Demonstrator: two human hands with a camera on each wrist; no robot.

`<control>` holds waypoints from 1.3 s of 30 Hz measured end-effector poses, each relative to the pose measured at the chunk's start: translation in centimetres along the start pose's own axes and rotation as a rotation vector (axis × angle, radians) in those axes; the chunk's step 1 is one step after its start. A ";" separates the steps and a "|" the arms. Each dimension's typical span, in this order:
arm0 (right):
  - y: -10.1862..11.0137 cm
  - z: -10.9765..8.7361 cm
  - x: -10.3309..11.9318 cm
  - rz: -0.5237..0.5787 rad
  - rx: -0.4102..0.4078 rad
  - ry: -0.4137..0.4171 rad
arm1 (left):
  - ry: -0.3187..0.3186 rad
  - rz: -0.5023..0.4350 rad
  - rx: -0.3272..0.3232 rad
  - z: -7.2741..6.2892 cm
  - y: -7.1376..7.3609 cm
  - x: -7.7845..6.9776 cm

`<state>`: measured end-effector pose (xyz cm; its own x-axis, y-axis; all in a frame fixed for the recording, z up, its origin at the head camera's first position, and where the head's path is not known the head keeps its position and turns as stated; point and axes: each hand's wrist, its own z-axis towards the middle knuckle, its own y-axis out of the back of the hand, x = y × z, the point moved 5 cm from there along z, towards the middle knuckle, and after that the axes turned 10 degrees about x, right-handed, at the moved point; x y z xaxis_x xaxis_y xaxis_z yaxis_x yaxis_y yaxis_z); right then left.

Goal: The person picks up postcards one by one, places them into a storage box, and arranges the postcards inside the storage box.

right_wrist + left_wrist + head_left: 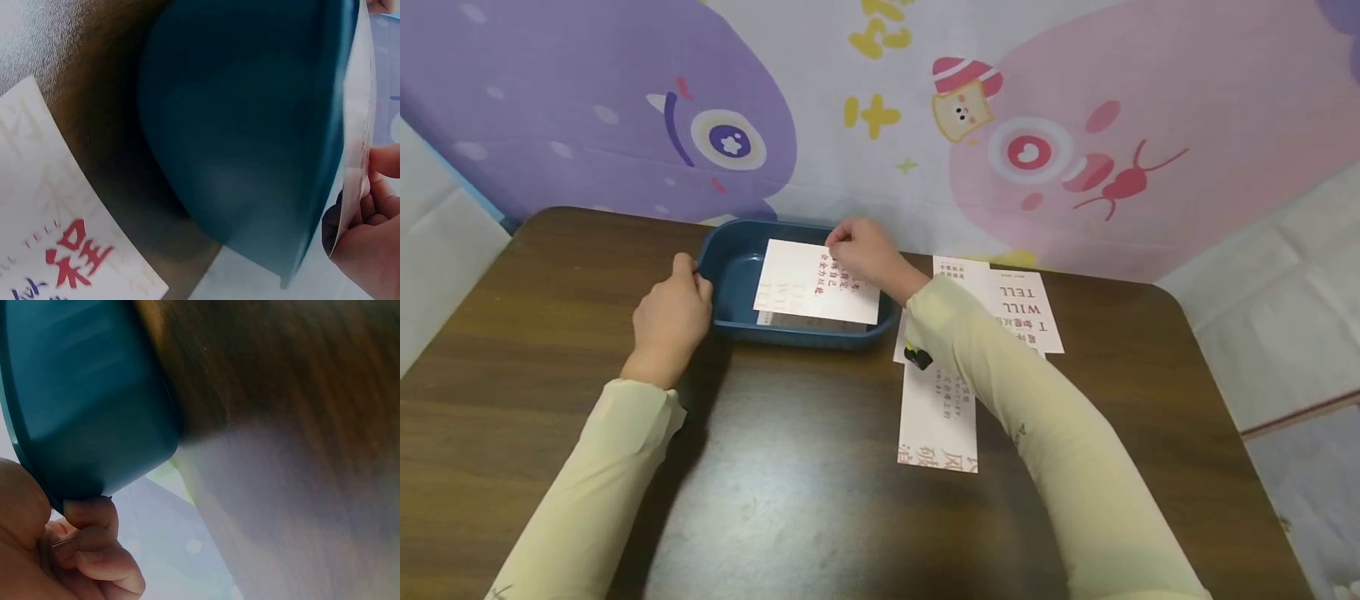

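Observation:
A dark teal plastic tray (733, 287) stands at the back of the table. My left hand (672, 321) grips its left end, thumb at the rim and fingers curled beneath it in the left wrist view. Over the tray, my right hand (868, 257) pinches a white printed card (805, 287) by its edge. Another card lies in the tray, mostly hidden under the held one. In the right wrist view the held card (357, 125) shows edge-on above the tray's rim, between thumb and fingers.
More printed cards (1026, 304) lie overlapping right of the tray, one card (936, 433) reaching toward the front. A small black and yellow-green object (917, 356) sits on them, partly behind the right sleeve. A cartoon-printed cloth (865, 125) hangs behind the wooden table (760, 500).

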<state>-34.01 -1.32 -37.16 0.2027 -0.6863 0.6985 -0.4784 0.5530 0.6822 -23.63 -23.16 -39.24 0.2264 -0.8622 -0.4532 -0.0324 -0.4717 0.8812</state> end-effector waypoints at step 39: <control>-4.4 1.3 -2.0 -0.251 0.252 0.014 | -0.007 0.002 -0.006 0.0 0.0 0.0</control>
<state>-33.44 -2.99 -41.87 0.3518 -0.7782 0.5203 -0.6077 0.2329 0.7592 -23.59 -23.09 -39.25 0.2191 -0.8644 -0.4526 -0.0273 -0.4691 0.8827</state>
